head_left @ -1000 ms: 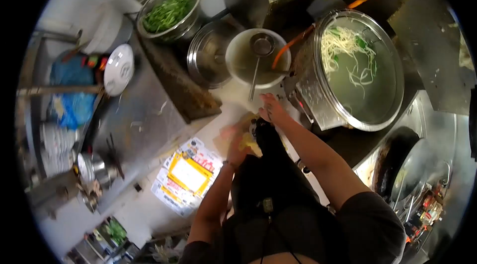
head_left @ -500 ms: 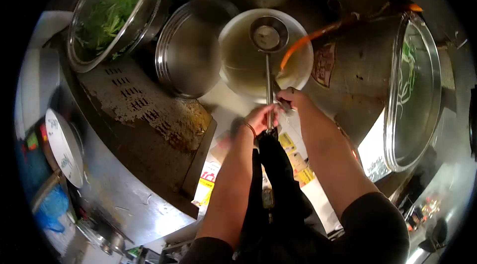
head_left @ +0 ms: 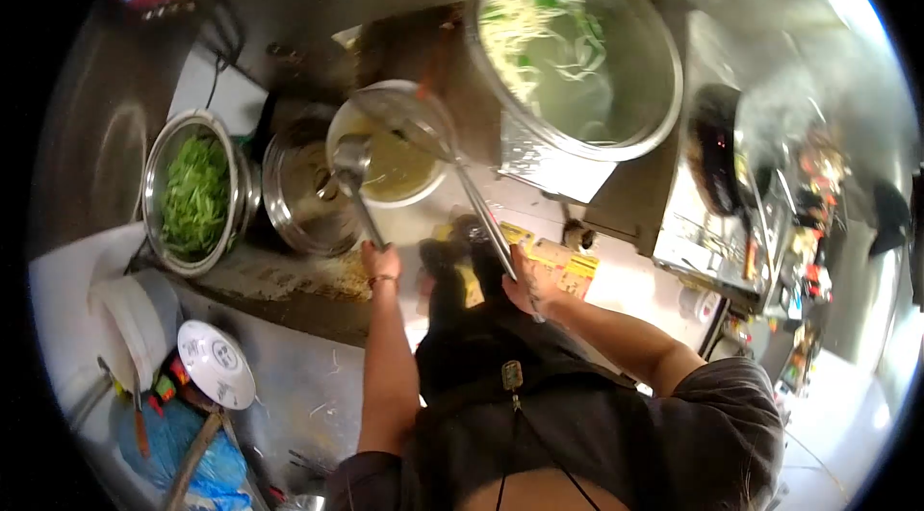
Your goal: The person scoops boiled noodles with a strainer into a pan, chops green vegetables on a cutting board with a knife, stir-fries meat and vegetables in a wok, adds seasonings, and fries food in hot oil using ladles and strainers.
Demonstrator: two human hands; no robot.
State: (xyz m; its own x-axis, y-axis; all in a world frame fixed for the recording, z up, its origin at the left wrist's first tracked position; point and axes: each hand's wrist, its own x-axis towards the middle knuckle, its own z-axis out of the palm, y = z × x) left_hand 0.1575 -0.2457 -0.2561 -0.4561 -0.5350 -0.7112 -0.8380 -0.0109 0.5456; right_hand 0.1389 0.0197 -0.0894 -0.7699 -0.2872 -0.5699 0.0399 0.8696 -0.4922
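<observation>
My left hand (head_left: 379, 262) is closed around the handle of a metal ladle (head_left: 364, 208). The ladle's bowl hangs at the left side of a white bucket (head_left: 393, 204) of yellowish, cloudy liquid (head_left: 409, 165). In my right hand (head_left: 527, 284) is the long handle of a strainer (head_left: 474, 191). Its round mesh head, blurred, reaches over the bucket near the ladle. Beyond, at the upper right, a big metal pot (head_left: 673, 88) holds pale noodles (head_left: 520, 35) and green leaves in water.
Left of the bucket stand a metal pot (head_left: 279, 193) and a steel bowl (head_left: 150, 189) of chopped greens (head_left: 195, 191). A white plate (head_left: 217, 364) lies lower left, near a blue plastic bag (head_left: 207, 458). A black wok (head_left: 717, 150) and several utensils occupy the right side.
The view has swung right, bringing the noodle pot toward the top centre. My hands, close together at the ladle's handle before, are now apart, and the strainer shows in my right hand.
</observation>
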